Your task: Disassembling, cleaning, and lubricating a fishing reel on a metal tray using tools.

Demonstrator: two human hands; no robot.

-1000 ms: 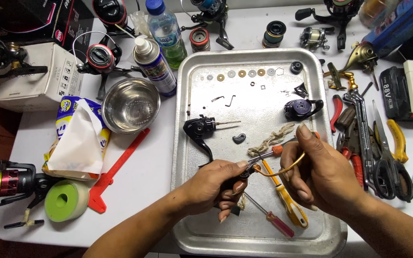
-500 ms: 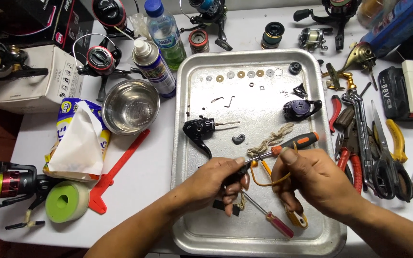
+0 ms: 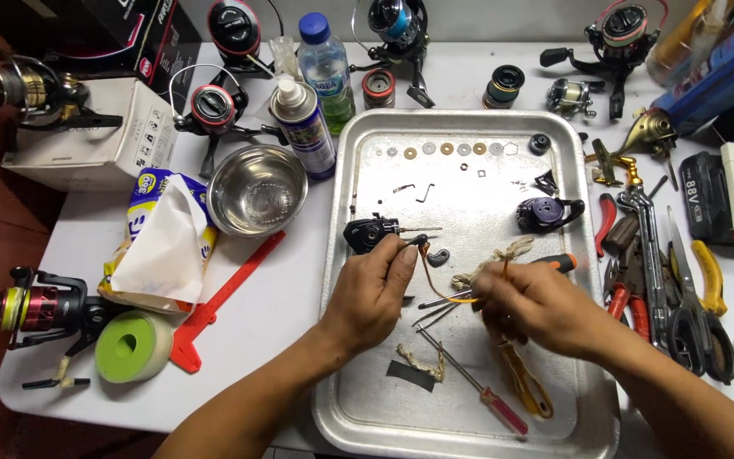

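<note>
Head view, looking down on a white work table (image 3: 299, 297) bearing a metal tray (image 3: 350, 408). Left hand (image 3: 375, 293), over the tray's left half, fingers pinched on one end of a thin orange wire loop (image 3: 431, 285) at a small dark part; just above the fingertips lies a black reel body (image 3: 367, 234) with a thin shaft pointing right. Right hand (image 3: 537, 306), over the tray's centre, fingers closed on the other end of the same wire; whether it also grips the thin metal tools (image 3: 439, 299) jutting out at its left cannot be told; an orange-tipped tool handle (image 3: 558, 262) shows just beyond its knuckles, beside a frayed tan cord (image 3: 503, 253). On the tray below the hands: a red-handled screwdriver (image 3: 482, 391), a yellow-handled tool (image 3: 524, 387), a second scrap of cord (image 3: 422, 361) and a dark flat strip (image 3: 409, 376); along the tray's far edge, a row of small washers (image 3: 448, 150); at right, a purple-black reel part (image 3: 545, 212). Left of the tray: a steel bowl (image 3: 256, 189), a spray can (image 3: 303, 127), a water bottle (image 3: 326, 68), a tissue pack (image 3: 163, 246), a red plastic strip (image 3: 223, 297), a green tape roll (image 3: 133, 346) and a red spinning reel (image 3: 40, 308). Right of the tray: pliers and wrenches (image 3: 647, 263), lying close together.
</note>
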